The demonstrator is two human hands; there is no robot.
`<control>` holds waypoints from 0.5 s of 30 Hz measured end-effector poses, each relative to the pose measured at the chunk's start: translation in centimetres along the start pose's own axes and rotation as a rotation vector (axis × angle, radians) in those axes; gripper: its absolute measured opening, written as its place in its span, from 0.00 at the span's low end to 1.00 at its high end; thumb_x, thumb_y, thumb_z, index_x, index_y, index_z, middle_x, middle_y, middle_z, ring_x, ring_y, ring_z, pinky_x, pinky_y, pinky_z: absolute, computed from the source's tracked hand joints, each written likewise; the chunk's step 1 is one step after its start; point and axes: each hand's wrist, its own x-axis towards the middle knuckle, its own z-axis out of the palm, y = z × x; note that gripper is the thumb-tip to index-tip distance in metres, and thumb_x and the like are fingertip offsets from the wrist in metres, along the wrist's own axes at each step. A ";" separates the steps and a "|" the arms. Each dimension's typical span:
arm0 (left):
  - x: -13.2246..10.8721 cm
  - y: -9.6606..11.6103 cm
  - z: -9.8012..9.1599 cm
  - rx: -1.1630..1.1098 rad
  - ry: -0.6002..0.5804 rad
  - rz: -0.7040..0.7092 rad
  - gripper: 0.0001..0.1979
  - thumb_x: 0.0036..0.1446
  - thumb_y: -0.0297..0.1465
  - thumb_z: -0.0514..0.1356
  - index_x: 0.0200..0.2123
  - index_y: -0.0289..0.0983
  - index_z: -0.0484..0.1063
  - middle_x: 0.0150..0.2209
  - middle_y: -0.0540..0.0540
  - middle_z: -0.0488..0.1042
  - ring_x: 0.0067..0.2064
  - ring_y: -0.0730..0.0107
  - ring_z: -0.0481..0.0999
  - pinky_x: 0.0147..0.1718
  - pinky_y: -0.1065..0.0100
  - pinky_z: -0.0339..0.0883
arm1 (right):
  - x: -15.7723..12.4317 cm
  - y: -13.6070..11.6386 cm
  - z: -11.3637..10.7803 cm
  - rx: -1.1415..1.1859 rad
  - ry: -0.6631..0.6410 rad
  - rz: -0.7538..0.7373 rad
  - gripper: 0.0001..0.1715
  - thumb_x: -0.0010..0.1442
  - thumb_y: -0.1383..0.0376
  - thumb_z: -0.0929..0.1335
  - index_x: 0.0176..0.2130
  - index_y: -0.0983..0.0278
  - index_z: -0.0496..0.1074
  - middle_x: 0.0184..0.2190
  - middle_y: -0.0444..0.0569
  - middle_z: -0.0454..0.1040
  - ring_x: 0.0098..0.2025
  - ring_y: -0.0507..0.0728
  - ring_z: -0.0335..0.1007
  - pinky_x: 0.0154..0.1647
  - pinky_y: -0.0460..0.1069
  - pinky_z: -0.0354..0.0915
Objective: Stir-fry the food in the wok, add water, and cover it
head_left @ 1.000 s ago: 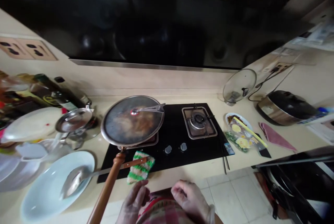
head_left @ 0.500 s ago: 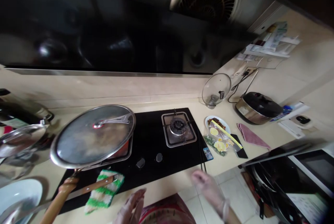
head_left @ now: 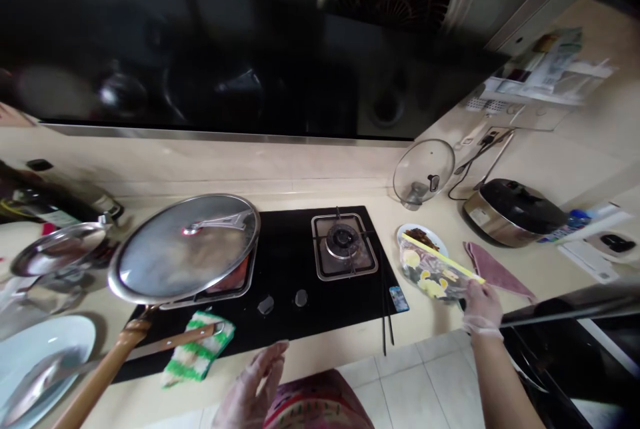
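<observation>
My right hand (head_left: 481, 308), in a clear glove, reaches out to the right and grips the near edge of a flowered zip bag (head_left: 436, 274) with a yellow strip. The bag lies partly over a small white plate (head_left: 417, 234) of dark food. My left hand (head_left: 253, 386), also gloved, hangs open at the counter's front edge and holds nothing. It is nearest the green and white striped cloth (head_left: 197, 356). A covered pan (head_left: 184, 249) with a wooden handle (head_left: 100, 376) sits on the left burner of the black hob (head_left: 285, 269).
Black chopsticks (head_left: 386, 309) lie beside the hob. A pink cloth (head_left: 493, 269), a rice cooker (head_left: 515, 210) and a glass lid (head_left: 423, 170) stand at the right. A light blue plate (head_left: 30, 356) holding a ladle, a small lidded pot (head_left: 57, 259) and bottles (head_left: 55, 199) crowd the left.
My right hand has moved from near my body out to the right and taken hold of the flowered bag. The view has swung right. My left hand has stayed low at the counter edge.
</observation>
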 end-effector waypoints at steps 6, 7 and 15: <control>8.1 8.6 -0.1 0.219 -0.060 0.253 0.19 0.65 0.31 0.60 0.59 0.46 0.69 0.48 0.46 0.82 0.50 0.65 0.83 0.50 0.65 0.79 | -5.6 -7.8 -3.4 -0.109 -0.315 -0.550 0.21 0.60 0.46 0.70 0.35 0.60 0.79 0.33 0.51 0.81 0.33 0.59 0.78 0.40 0.53 0.75; 9.1 10.2 0.1 0.226 -0.129 0.278 0.20 0.65 0.31 0.60 0.59 0.45 0.68 0.50 0.44 0.81 0.52 0.64 0.81 0.52 0.62 0.77 | -7.4 -10.0 -3.7 -0.126 -0.380 -0.657 0.15 0.64 0.51 0.69 0.37 0.58 0.79 0.34 0.49 0.82 0.33 0.58 0.79 0.40 0.51 0.75; 10.8 14.4 0.2 0.043 -0.265 0.388 0.15 0.72 0.39 0.50 0.47 0.41 0.74 0.35 0.48 0.83 0.36 0.71 0.82 0.39 0.71 0.76 | -21.1 -17.7 1.2 0.115 -0.730 -0.775 0.20 0.73 0.58 0.59 0.31 0.58 0.71 0.25 0.43 0.76 0.25 0.51 0.75 0.27 0.42 0.69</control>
